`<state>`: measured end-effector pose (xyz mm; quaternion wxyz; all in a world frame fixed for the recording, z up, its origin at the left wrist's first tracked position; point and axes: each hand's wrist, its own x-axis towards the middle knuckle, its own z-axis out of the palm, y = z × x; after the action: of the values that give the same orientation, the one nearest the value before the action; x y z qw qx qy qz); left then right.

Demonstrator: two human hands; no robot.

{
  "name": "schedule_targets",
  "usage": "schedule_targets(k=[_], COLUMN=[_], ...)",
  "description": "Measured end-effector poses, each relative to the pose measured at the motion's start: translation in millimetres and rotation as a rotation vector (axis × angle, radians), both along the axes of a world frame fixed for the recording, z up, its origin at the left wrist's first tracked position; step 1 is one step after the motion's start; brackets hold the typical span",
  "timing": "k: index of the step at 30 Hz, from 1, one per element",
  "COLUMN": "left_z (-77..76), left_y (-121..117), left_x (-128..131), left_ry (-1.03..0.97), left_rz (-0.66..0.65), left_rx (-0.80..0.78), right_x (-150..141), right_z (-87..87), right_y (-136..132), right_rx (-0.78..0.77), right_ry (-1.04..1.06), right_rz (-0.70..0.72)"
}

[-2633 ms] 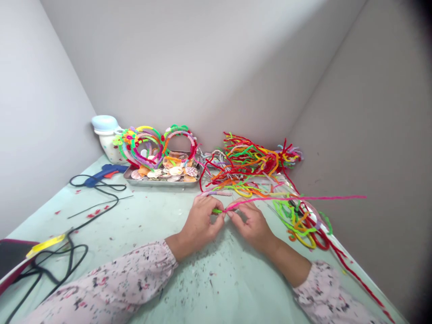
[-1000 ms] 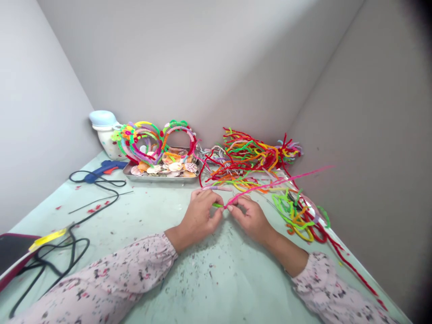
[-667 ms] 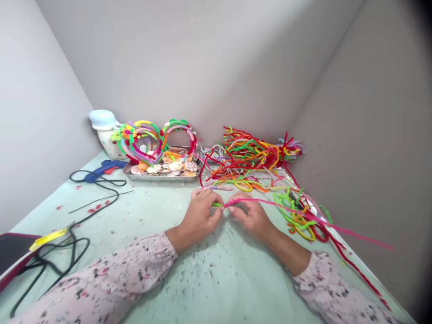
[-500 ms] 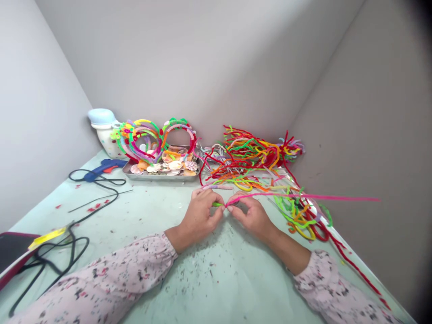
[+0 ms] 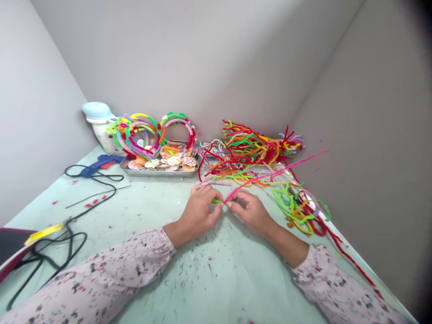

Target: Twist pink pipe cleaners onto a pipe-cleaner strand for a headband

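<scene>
Over the middle of the table, my left hand [image 5: 202, 209] pinches a green pipe cleaner [image 5: 217, 201], of which only a short bit shows between thumb and finger. My right hand [image 5: 251, 211] is closed with its fingertips at the near end of a long pink pipe cleaner [image 5: 280, 171]. The pink one meets the green one right where both sets of fingertips come together. Its free length slants up to the right, past my right hand. A pale lilac pipe-cleaner piece [image 5: 218, 183] shows just beyond my left hand; whether it is held, I cannot tell.
A metal tray [image 5: 158, 173] of shells holds colourful pipe-cleaner headbands [image 5: 175, 118]. Right of it lies a heap of pipe cleaners [image 5: 249, 148], with more loops [image 5: 300, 211] along the right edge. At left are a blue glue gun [image 5: 97, 165], its black cord [image 5: 70, 234] and a white jar [image 5: 101, 130].
The long pink pipe cleaner has swung from nearly level to slanting upward, its free end now higher and nearer. Both hands keep their pinch at almost the same spot.
</scene>
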<state>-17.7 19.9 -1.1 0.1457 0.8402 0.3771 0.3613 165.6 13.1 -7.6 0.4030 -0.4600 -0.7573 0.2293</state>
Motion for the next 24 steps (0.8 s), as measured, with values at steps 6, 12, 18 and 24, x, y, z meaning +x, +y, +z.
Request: schedule_targets(k=[6,12,18,24], left_z=[0.2,0.8,-0.7,0.2], left_y=[-0.4,-0.5,0.3,0.8], left_x=[-0.4,0.1,0.2,0.7], left_ry=[-0.006,-0.013,-0.009,-0.028], left_rz=[0.006,0.006,0.0,0.012], left_rx=[-0.002,0.007,0.016,0.007], right_x=[-0.8,-1.5,-0.3,-1.5], right_z=[1.6,2.6,2.1,1.8], right_y=[-1.1,-1.8,-1.4,-2.6], right_rx=[-0.018,-0.039,-0.057,-0.021], right_ry=[0.021,0.041,0.036,0.036], right_rz=[-0.01,-0.009,0.001,-0.011])
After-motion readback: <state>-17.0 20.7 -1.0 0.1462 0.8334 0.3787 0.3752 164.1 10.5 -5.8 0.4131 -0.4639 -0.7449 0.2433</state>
